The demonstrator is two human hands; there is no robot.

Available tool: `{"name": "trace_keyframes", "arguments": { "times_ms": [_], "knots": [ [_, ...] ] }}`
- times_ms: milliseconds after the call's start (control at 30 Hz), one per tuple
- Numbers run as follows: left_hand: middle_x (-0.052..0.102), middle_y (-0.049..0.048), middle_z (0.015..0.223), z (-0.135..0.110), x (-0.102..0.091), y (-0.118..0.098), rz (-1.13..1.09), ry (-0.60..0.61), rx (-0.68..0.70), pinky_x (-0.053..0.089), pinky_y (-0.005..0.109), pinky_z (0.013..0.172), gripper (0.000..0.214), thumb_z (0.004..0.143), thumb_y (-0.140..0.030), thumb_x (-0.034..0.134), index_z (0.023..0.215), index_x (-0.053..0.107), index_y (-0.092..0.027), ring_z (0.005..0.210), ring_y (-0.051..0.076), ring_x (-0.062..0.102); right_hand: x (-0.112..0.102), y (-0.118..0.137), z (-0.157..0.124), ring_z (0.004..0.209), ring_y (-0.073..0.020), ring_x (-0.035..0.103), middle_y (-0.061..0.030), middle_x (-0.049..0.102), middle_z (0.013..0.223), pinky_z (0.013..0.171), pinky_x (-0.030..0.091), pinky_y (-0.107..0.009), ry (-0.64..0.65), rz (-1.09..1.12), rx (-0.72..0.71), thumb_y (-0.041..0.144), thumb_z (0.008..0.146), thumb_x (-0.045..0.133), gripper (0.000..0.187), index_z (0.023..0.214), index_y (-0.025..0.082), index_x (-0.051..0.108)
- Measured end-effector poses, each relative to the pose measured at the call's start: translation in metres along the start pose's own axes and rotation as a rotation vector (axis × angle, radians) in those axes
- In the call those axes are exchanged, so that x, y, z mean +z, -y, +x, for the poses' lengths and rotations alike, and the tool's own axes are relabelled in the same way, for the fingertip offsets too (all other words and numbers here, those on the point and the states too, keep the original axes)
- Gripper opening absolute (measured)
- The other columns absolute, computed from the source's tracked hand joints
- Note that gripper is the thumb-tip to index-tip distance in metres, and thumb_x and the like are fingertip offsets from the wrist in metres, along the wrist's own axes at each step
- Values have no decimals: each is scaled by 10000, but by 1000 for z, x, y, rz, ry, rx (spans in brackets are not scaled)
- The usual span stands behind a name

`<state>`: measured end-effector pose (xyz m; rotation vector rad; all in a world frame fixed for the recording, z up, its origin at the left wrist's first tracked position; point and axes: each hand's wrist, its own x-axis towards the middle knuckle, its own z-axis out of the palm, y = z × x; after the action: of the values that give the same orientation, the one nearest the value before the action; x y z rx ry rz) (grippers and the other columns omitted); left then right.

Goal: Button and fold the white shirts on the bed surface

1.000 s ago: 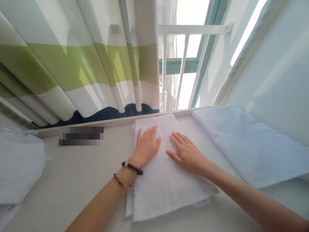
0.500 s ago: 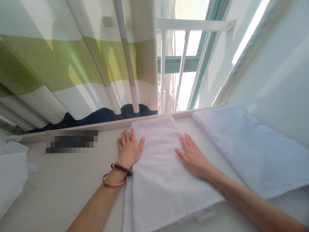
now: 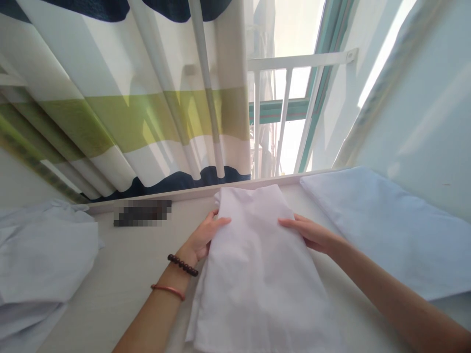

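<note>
A folded white cloth garment (image 3: 257, 274) lies on the pale surface in front of me, its far end slightly raised. My left hand (image 3: 206, 233) grips its left edge, thumb on top and fingers curled beneath. On that wrist are a dark beaded bracelet (image 3: 182, 265) and a thin copper-coloured bangle (image 3: 168, 291). At the opposite edge, my right hand (image 3: 312, 233) pinches the cloth the same way, its fingers partly hidden under it.
Another folded white cloth (image 3: 386, 230) lies at the right by the wall. Crumpled white fabric (image 3: 47, 264) is heaped at the left. Near the back ledge (image 3: 191, 191) sits a dark pixelated object (image 3: 143, 214). Beyond hang a striped curtain (image 3: 147, 117) and a white railing (image 3: 285, 113).
Both hands were lying flat beside and on the garment; now they grip its two sides. The garment's sides are drawn in and its far part looks lifted. My view has shifted slightly.
</note>
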<state>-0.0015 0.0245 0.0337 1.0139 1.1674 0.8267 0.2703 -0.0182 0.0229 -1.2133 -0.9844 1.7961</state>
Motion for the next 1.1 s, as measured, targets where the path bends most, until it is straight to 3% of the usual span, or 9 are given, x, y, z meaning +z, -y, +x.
{"name": "trace_keyframes", "arguments": {
  "times_ms": [133,300,467,567,767,867,933,1100],
  "knots": [
    [750,118,998,-2,-5,6,-123,144,-107,598,319,669,448,762,-224,731,1179,600,-126,764,233,729,5,-12,-6,833,-242,730,-93,753,1007,735,615,-362,-60,102,64,364,807,709,425,1163,168,585],
    [719,88,1156,-8,-11,16,-148,266,-34,597,333,739,624,795,-223,704,1377,481,-207,900,242,725,5,-14,-5,720,-239,720,-73,756,908,648,605,-363,-180,139,62,264,775,705,406,1148,169,578],
    [665,38,1279,-10,-9,19,-107,196,43,591,316,759,843,744,-213,730,1464,306,-326,994,245,706,4,-15,-7,823,-261,730,-99,738,1078,711,613,-383,-158,54,90,314,806,696,501,1263,202,524],
    [653,31,1295,-12,-7,19,-108,168,93,582,296,793,903,741,-220,725,1491,234,-332,1039,238,689,3,-17,-8,912,-269,720,-100,718,1139,780,608,-397,-101,-21,88,386,825,691,550,1314,222,500],
    [652,52,1277,-14,7,17,-99,220,45,597,307,698,938,764,-247,716,1507,155,-358,850,216,724,-13,1,-11,1003,-270,687,-78,710,1146,822,592,-407,-177,-196,-74,373,830,676,517,1309,242,533],
    [644,43,1279,-7,30,8,-140,316,60,597,312,690,978,756,-219,707,1512,111,-392,797,203,720,-35,34,-25,998,-260,681,-79,702,1163,781,596,-362,-241,-277,-137,354,835,667,495,1302,237,550],
    [640,47,1279,0,55,-3,-192,399,108,595,314,686,987,738,-197,706,1513,123,-385,782,202,714,-55,64,-43,980,-251,684,-78,698,1176,737,598,-323,-274,-322,-186,336,831,673,494,1303,245,558],
    [601,71,1316,19,151,-35,-385,565,301,591,334,724,1021,725,-155,725,1511,116,-386,830,203,700,-122,147,-101,886,-243,703,-142,693,1166,686,581,-305,-424,-517,-160,321,833,665,533,1336,189,545]
  ]
}}
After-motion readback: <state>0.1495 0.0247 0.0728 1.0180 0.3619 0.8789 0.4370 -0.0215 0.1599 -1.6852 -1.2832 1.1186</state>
